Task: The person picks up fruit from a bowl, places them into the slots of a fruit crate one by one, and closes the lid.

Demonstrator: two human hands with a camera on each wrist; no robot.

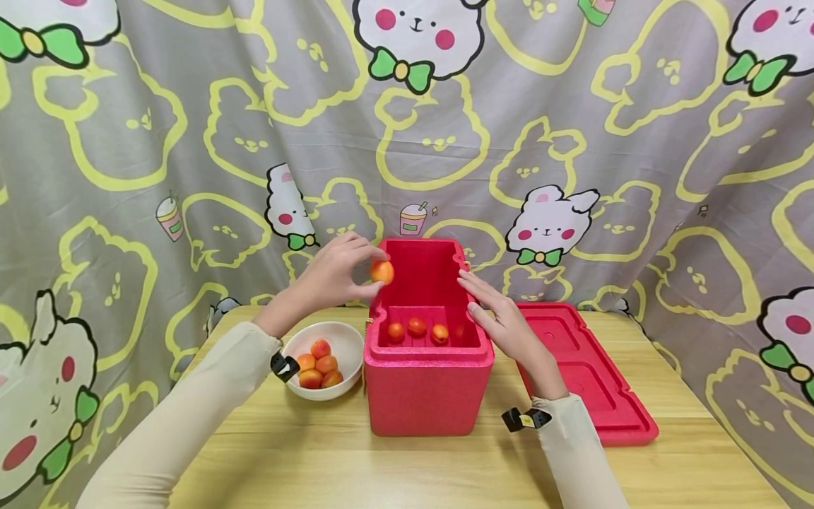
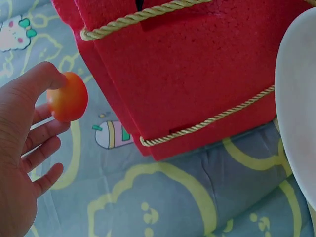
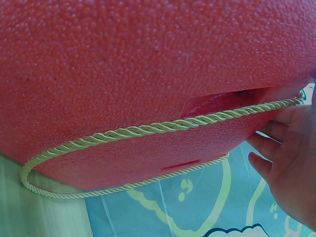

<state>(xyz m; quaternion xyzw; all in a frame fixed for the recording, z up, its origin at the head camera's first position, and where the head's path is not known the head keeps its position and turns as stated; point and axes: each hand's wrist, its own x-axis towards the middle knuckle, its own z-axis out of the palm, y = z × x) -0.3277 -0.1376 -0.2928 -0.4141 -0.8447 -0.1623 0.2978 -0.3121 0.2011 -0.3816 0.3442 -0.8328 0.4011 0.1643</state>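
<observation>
Head view: left hand [image 1: 337, 272] pinches an orange fruit [image 1: 382, 273] between thumb and fingers, just above red box's [image 1: 431, 399] left rim. Right hand [image 1: 505, 326], fingers extended, touches right rim.

In the left wrist view, the left hand [image 2: 17, 133] at 9 o'clock pinches an orange-red fruit [image 2: 70, 98] between thumb and fingers, the fruit sitting toward 2 o'clock from the palm. A red box [image 2: 182, 74] strung with twisted gold rope [image 2: 148, 13] fills 12 to 2 o'clock, a white bowl [image 2: 301, 108] is cut off at 3, and a patterned curtain [image 2: 148, 192] spreads across 6.
</observation>
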